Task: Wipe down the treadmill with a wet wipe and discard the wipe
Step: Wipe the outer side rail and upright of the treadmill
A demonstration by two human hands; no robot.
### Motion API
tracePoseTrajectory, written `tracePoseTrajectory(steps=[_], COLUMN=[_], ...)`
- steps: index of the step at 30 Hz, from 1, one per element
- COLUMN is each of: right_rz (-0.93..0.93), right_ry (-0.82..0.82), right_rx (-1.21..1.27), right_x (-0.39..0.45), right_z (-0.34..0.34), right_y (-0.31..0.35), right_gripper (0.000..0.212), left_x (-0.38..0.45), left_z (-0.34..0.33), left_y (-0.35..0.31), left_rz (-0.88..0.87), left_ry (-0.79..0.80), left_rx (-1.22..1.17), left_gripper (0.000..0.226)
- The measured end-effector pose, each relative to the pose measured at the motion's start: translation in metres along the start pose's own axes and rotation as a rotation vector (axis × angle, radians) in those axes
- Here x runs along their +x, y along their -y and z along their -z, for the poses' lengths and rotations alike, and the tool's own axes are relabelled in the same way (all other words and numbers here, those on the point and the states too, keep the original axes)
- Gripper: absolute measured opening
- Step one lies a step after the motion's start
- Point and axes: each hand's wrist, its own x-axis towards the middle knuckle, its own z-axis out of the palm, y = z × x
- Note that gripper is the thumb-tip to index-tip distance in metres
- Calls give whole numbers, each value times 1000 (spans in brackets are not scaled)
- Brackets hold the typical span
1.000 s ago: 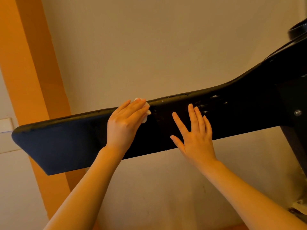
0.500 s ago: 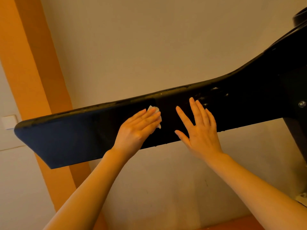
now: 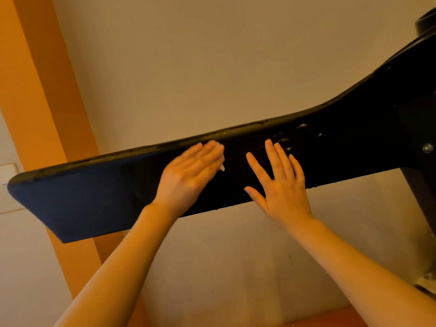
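Note:
The treadmill's black side arm [image 3: 94, 197] runs across the view, rising to the right toward the console. My left hand [image 3: 188, 178] lies flat on the arm's side face with straight fingers, blurred by motion, and presses a white wet wipe [image 3: 221, 167] against it. Only a small edge of the wipe shows past the fingertips. My right hand [image 3: 280, 187] rests flat on the arm just to the right, fingers spread and straight, holding nothing. Small wet specks glint on the black surface above my right hand.
A beige wall [image 3: 212, 67] stands behind the arm. An orange wall strip [image 3: 35, 90] runs down the left side, with a white switch plate [image 3: 8, 171] beside it. The treadmill's dark upright [image 3: 420, 185] and a silver screw [image 3: 427, 147] are at the right edge.
My left hand slid with the wipe down and rightward along the arm, then back up toward its top edge. My right hand stayed pressed in place.

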Motion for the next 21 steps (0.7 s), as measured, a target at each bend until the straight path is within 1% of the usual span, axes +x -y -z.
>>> tracePoseTrajectory(steps=[2,4,6,8,11,16,21], right_rz=[1,4,8,11,15,44,35], right_ry=[0,-4,-7,-3,3,17,13], right_rx=[3,-3,-3,-2,-3,-13,-13], right_x=[0,-1,-1,-1,-2,-2,-3], right_z=[0,0,0,0,0,2,2], right_y=[-1,-1,-2,-2,-3,-8,-6], right_gripper=[67,67,67,67,67,68,67], left_x=[8,4,-9,-25,-48,-72,-59], left_z=[-1,-7,-14,-19,-18,-8,-20], left_y=[6,0,-14,-33,-46,-42,-51], left_rz=[65,85,67,36,10,109,98], left_ry=[-62,-69,-29,54,132,85,77], left_rx=[25,16,-24,-71,-92,-53,-80], left_gripper=[32,33,35,39,43,34,37])
